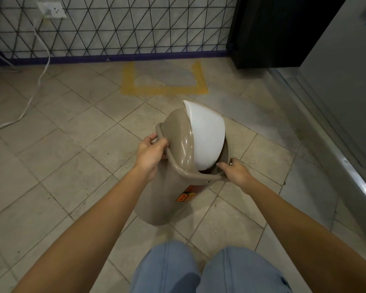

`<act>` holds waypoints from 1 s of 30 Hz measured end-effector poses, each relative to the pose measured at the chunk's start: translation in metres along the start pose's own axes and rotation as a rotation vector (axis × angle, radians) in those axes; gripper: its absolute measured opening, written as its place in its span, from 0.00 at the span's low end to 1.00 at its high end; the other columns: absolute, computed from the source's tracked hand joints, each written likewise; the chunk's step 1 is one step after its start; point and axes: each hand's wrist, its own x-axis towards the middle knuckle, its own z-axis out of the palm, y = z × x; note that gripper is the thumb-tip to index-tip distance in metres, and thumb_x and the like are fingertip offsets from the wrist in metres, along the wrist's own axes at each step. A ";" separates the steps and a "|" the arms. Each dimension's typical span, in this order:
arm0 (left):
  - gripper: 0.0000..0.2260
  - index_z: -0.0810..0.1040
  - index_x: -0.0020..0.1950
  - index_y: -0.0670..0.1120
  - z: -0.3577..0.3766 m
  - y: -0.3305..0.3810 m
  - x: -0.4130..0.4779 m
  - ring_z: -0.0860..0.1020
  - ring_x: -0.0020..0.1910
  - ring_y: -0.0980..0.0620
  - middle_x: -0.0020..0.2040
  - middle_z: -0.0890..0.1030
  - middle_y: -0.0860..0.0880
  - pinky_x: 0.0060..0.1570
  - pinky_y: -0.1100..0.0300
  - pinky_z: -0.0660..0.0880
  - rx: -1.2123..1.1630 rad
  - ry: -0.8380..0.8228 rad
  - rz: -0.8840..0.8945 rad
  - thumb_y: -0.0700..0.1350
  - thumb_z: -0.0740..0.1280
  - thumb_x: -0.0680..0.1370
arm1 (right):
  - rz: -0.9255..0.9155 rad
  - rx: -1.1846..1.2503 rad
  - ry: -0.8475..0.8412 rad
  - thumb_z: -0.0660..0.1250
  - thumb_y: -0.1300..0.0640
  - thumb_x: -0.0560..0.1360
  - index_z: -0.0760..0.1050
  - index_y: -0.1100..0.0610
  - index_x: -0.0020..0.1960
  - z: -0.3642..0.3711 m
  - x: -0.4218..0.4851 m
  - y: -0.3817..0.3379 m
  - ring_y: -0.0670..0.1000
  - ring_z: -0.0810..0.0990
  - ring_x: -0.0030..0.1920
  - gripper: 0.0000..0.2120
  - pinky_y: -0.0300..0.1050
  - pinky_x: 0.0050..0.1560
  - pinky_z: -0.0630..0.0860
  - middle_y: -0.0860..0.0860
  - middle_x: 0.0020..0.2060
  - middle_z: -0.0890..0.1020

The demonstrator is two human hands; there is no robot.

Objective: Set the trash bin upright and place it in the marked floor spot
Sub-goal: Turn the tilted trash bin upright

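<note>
A taupe plastic trash bin (163, 199) with a white swing flap (207, 136) stands roughly upright, leaning a little, on the tiled floor in front of my knees. An orange sticker shows on its side. My left hand (151, 152) grips the left side of the lid rim. My right hand (236, 171) grips the rim at the right. The marked spot (164, 89), an outline of yellow tape on the floor, lies farther away against the wall, with nothing in it.
A wire mesh panel (125, 28) runs along the back wall. A white cable (38, 81) hangs from a wall socket (51, 9) at the left and trails over the floor. A dark cabinet (273, 30) and a grey appliance (347, 81) stand at the right.
</note>
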 end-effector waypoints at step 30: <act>0.20 0.74 0.66 0.45 -0.054 -0.027 0.005 0.80 0.48 0.54 0.59 0.80 0.45 0.42 0.64 0.76 0.091 -0.007 0.090 0.33 0.56 0.76 | -0.198 0.093 -0.056 0.82 0.50 0.54 0.59 0.55 0.61 0.014 -0.047 -0.020 0.42 0.73 0.46 0.45 0.33 0.39 0.69 0.41 0.46 0.70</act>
